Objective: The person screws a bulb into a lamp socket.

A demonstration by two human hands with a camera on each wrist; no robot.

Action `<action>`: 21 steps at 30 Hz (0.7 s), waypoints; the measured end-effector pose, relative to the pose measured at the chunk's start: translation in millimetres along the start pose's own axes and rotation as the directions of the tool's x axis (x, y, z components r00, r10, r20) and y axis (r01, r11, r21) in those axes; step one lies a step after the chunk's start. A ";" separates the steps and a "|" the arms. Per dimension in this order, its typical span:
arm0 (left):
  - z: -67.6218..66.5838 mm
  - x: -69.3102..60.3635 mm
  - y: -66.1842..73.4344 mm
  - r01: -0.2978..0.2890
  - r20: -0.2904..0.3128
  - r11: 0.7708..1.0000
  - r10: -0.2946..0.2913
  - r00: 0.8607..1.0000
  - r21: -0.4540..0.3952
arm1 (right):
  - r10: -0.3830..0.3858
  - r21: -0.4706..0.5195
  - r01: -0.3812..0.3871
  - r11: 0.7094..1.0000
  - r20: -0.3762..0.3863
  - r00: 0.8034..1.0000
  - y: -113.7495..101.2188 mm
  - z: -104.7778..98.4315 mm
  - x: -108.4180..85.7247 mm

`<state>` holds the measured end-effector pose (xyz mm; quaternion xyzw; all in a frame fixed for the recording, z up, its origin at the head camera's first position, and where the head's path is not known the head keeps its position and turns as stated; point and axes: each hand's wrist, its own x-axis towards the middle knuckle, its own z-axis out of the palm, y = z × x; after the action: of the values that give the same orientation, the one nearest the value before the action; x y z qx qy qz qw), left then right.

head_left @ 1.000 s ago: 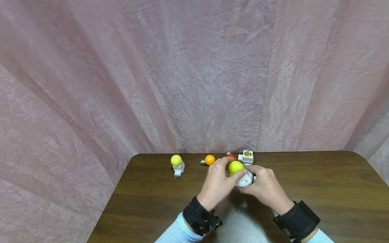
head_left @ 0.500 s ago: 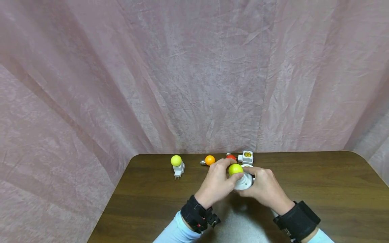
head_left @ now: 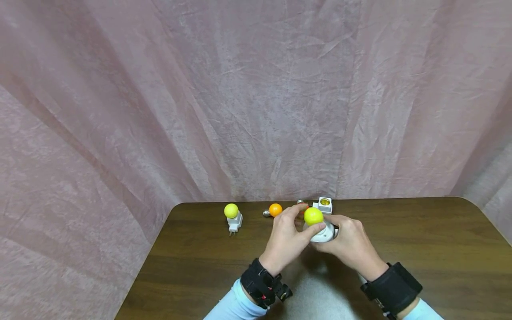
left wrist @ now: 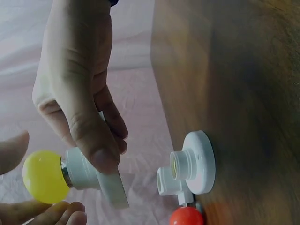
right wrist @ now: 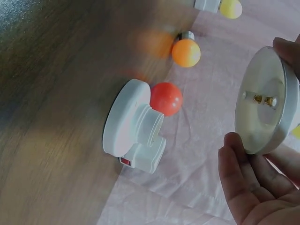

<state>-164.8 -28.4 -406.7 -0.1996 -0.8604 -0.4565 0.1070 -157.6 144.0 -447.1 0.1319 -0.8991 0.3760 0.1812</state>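
Observation:
My right hand (head_left: 350,244) holds a round white lamp holder (head_left: 323,234) by its base, above the table. The right wrist view shows the hollow underside of that lamp holder (right wrist: 262,103), with brass contacts inside. A yellow light bulb (head_left: 314,216) sits in its socket, and part of the metal cap shows in the left wrist view. My left hand (head_left: 288,240) has thumb and fingers curled round the yellow bulb (left wrist: 44,177). In the left wrist view the fingers (left wrist: 42,213) meet the bulb from one side, while the thumb looks slightly apart from it.
Another round white lamp holder (right wrist: 133,119) stands on the table (head_left: 400,231) beyond my hands. Near it are a square plug-in socket (head_left: 325,204) and a red bulb (right wrist: 166,98). An orange bulb (head_left: 275,210) lies farther left. Leftmost is a plug-in socket with a yellow bulb (head_left: 231,210). A pink curtain (head_left: 256,102) hangs behind.
Over the last half second, the held lamp holder and bulb have shifted slightly up and right in the head view, after dipping a little before. Both hands stay at them.

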 end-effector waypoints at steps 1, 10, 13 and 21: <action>0.6 -0.1 0.1 0.001 -0.009 1.000 -0.001 1.000 0.003 | 0.007 -0.003 -0.007 1.000 0.000 1.000 -0.4 0.3 0.0; 1.0 0.4 -0.1 -0.011 -0.015 0.999 0.012 1.000 0.035 | -0.012 -0.011 0.012 1.000 0.011 1.000 -3.6 3.2 -1.4; -0.9 0.3 -0.2 -0.022 0.009 0.999 0.021 1.000 0.043 | -0.021 -0.005 0.022 1.000 0.016 1.000 -3.7 3.2 -1.3; -7.8 0.6 -0.7 -0.092 0.113 0.991 0.081 0.990 0.094 | -0.063 0.031 0.062 0.998 0.048 0.997 -1.9 1.8 -1.0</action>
<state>-165.7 -35.0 -402.7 -0.2560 -0.8771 -0.3965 0.0895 -156.3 141.5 -447.5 0.1718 -0.8931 0.3798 0.1691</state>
